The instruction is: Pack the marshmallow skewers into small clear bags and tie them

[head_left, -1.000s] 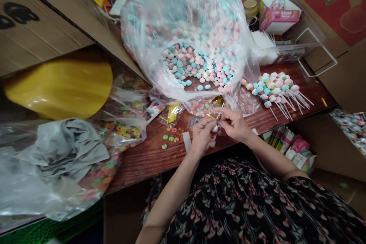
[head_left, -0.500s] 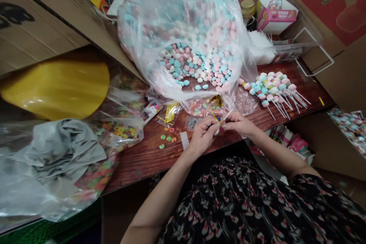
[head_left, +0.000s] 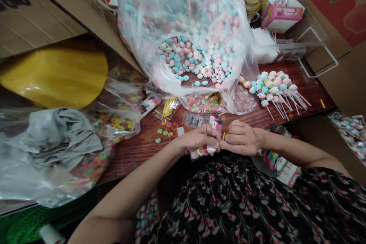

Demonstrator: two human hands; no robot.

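My left hand [head_left: 201, 138] is closed near the table's front edge. It grips a small clear bag of candy [head_left: 202, 152], whose pink, white and coloured pieces show beneath the fingers. Close beside it, my right hand [head_left: 243, 138] pinches a yellow twist tie [head_left: 223, 136] at the bag's gathered end; the fingers partly hide the join. Just beyond the hands lies a printed clear packet [head_left: 197, 119]. A bunch of candy skewers [head_left: 271, 87] on white sticks rests to the right.
A large plastic bag [head_left: 183, 7] of pastel candies stands open at the back. Yellow twist ties [head_left: 169, 107] and loose gummy rings [head_left: 166, 132] lie left of the hands. A grey cloth [head_left: 65, 133] covers bags farther left. Cardboard boxes [head_left: 337, 76] flank the table.
Both hands have come down toward my body and turned. The candy bag now shows below my left hand, and the printed packet beyond the hands is more exposed. The view has shifted slightly.
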